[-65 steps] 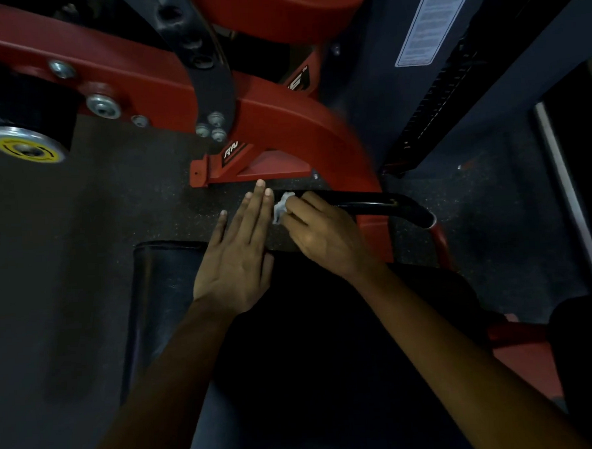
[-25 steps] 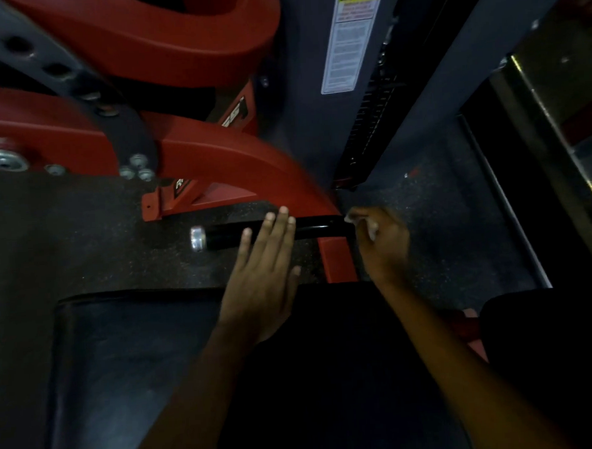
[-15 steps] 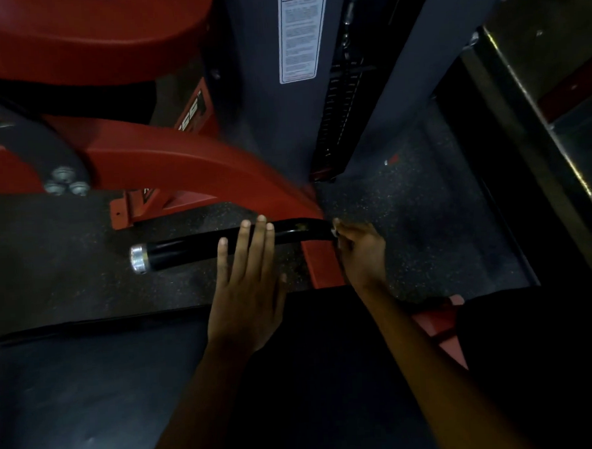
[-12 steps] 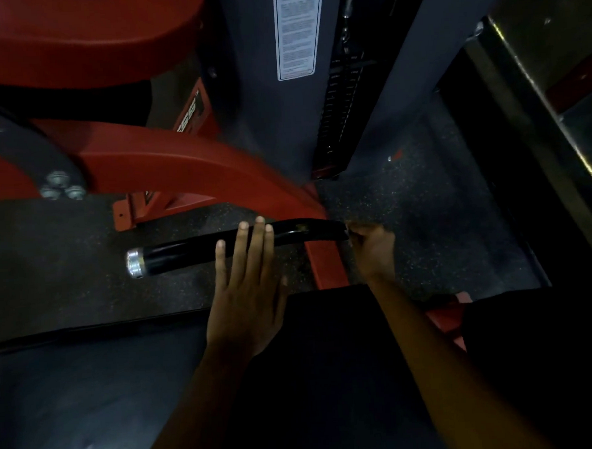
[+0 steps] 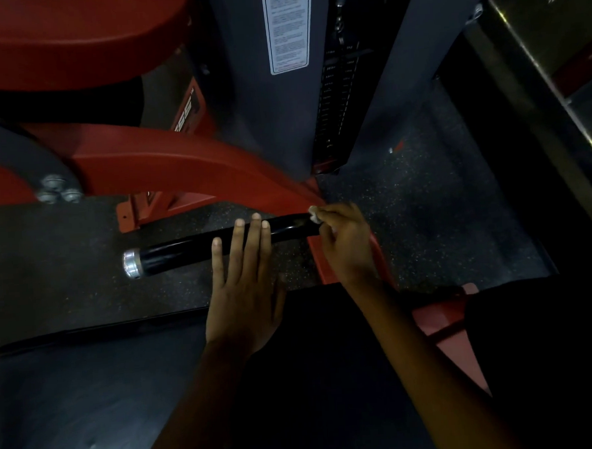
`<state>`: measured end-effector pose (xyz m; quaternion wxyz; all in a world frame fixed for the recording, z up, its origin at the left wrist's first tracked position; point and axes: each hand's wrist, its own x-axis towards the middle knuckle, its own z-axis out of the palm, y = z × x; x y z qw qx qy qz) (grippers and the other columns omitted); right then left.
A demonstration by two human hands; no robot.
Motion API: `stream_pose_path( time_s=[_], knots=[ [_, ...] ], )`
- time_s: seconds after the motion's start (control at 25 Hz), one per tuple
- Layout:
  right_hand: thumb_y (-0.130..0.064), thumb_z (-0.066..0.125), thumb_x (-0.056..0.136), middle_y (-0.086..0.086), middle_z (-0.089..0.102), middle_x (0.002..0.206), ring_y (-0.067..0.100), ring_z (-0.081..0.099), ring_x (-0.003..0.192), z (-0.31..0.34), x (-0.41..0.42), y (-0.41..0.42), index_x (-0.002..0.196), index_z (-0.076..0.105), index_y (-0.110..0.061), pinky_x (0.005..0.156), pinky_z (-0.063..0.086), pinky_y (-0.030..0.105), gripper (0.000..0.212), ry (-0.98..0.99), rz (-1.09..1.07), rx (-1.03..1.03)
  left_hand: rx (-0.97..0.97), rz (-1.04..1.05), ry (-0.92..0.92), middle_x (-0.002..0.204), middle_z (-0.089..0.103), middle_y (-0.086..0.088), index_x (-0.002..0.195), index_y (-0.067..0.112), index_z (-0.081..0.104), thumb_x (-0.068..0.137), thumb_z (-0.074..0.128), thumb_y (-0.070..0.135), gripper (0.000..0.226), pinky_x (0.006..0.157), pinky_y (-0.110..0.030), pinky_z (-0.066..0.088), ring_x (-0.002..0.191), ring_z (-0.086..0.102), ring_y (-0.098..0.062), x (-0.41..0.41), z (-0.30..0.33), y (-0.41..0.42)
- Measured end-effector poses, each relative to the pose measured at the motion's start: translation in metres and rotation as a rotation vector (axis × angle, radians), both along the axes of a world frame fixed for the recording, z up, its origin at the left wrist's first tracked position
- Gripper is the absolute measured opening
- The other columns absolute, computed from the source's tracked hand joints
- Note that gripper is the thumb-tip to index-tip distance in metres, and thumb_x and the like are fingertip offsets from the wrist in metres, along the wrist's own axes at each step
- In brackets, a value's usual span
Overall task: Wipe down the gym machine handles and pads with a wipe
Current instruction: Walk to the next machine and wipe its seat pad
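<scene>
Right hand [image 5: 349, 245]: fingers curled, small white wipe [image 5: 314, 215] pinched at the fingertips and held against the inner end of the black handle [image 5: 199, 244], right where the handle meets the red frame [image 5: 188, 168]. Only a small bunched bit of the wipe is seen past the fingers; the rest is hidden by the hand.

Left hand [image 5: 245, 288]: flat, fingers straight and slightly spread, nothing held. Fingertips are seen over the middle of the handle, palm over the far edge of the black pad [image 5: 90, 389]; actual contact with the handle cannot be told from this view.

Handle: glossy black bar, lying roughly level, slightly tilted, silver end cap [image 5: 132, 264] at its free left end. Speckled rubber floor [image 5: 424, 217] is seen under it.

Pad fills the near part of the view, its far edge just below the handle.

Behind: dark grey weight-stack tower [image 5: 253, 89] with a white instruction label [image 5: 287, 27], text too small to be read. Red frame arm is curved down from the left to the handle root. Bolts [image 5: 58, 190] are seen on a grey plate at the left edge.
</scene>
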<state>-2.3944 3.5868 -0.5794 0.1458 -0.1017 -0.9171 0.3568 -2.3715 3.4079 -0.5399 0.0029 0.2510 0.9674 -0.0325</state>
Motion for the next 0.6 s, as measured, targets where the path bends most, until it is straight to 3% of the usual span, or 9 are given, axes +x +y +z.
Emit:
stream_pose_path(
  time_s=[0.24, 0.32, 0.44, 0.52, 0.6],
  knots=[
    [0.0, 0.058, 0.088, 0.018, 0.069, 0.105, 0.024, 0.068, 0.089, -0.014, -0.016, 0.053, 0.108, 0.068, -0.001, 0.079, 0.052, 0.022, 0.022, -0.522, -0.089, 0.002, 0.001, 0.01, -0.007, 0.159, 0.002, -0.013, 0.15, 0.002, 0.006, 0.095, 0.031, 0.04, 0.071, 0.118, -0.053, 0.005, 0.147, 0.0, -0.029, 0.0, 0.0, 0.0],
    [-0.006, 0.061, 0.088, 0.014, 0.071, 0.104, 0.016, 0.067, 0.084, 0.006, -0.033, 0.049, 0.107, 0.068, -0.001, 0.076, 0.05, 0.013, 0.021, -0.476, -0.001, -0.05, 0.002, 0.007, -0.003, 0.159, 0.001, -0.013, 0.15, 0.002, 0.005, 0.095, 0.03, 0.04, 0.072, 0.118, -0.053, 0.005, 0.147, -0.001, -0.029, 0.0, 0.001, 0.001],
    [-0.008, 0.06, 0.089, -0.003, 0.067, 0.099, 0.002, 0.058, 0.083, 0.045, -0.055, 0.024, 0.107, 0.069, -0.004, 0.067, 0.04, -0.004, 0.021, -0.392, 0.34, -0.102, -0.04, 0.002, -0.008, 0.159, -0.003, -0.013, 0.15, 0.002, 0.001, 0.092, 0.032, 0.042, 0.077, 0.118, -0.053, 0.003, 0.147, -0.003, -0.03, 0.0, 0.005, 0.002],
    [0.002, 0.055, 0.089, -0.002, 0.066, 0.096, 0.002, 0.056, 0.083, 0.051, -0.063, 0.012, 0.104, 0.07, -0.004, 0.063, 0.037, -0.003, 0.022, -0.47, 0.522, 0.004, -0.061, -0.007, -0.014, 0.159, -0.004, -0.013, 0.15, 0.002, -0.001, 0.09, 0.033, 0.043, 0.079, 0.118, -0.053, 0.002, 0.146, -0.005, -0.03, -0.002, 0.009, 0.002],
    [0.009, 0.051, 0.088, 0.007, 0.069, 0.102, 0.01, 0.06, 0.087, 0.045, -0.067, 0.016, 0.103, 0.07, -0.002, 0.071, 0.041, 0.005, 0.027, -0.54, 0.537, 0.059, -0.054, 0.0, -0.005, 0.159, -0.003, -0.013, 0.15, 0.002, 0.001, 0.09, 0.034, 0.042, 0.08, 0.118, -0.053, 0.003, 0.146, -0.005, -0.029, 0.0, 0.01, 0.001]
  ],
)
